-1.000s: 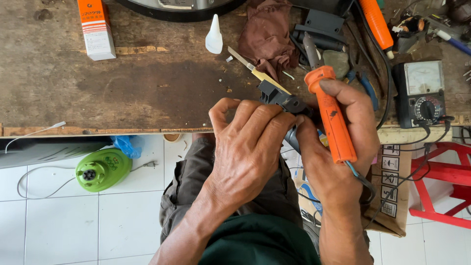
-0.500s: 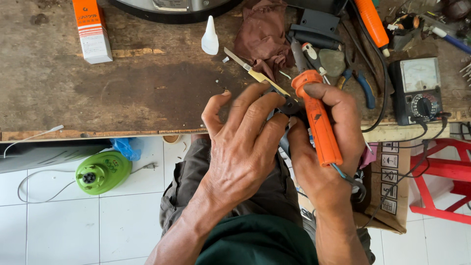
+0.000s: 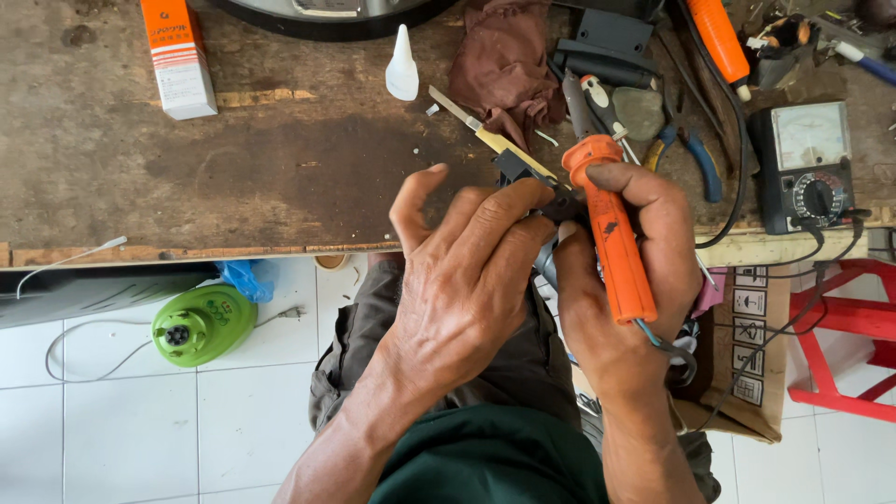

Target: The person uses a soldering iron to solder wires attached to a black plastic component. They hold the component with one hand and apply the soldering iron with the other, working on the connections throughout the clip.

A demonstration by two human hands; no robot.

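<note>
My right hand (image 3: pixel 623 308) grips an orange soldering iron (image 3: pixel 609 233) by its handle, tip pointing up toward the bench. My left hand (image 3: pixel 467 280) closes its fingers on a small dark part (image 3: pixel 560 201) held between both hands at the front edge of the wooden workbench (image 3: pixel 280 168). The part is mostly hidden behind my fingers. A utility knife (image 3: pixel 490 135) lies on the bench just above my hands.
On the bench lie an orange and white box (image 3: pixel 177 58), a white glue bottle (image 3: pixel 402 65), a brown rag (image 3: pixel 504 65), blue-handled pliers (image 3: pixel 695 159) and an analog multimeter (image 3: pixel 807 163). On the tiled floor sit a green round device (image 3: pixel 201 322), a cardboard box (image 3: pixel 747 355) and a red stool (image 3: pixel 845 317).
Both hands have risen a little toward the bench with the soldering iron and the dark part. My left fingers have spread slightly, the thumb lifting away.
</note>
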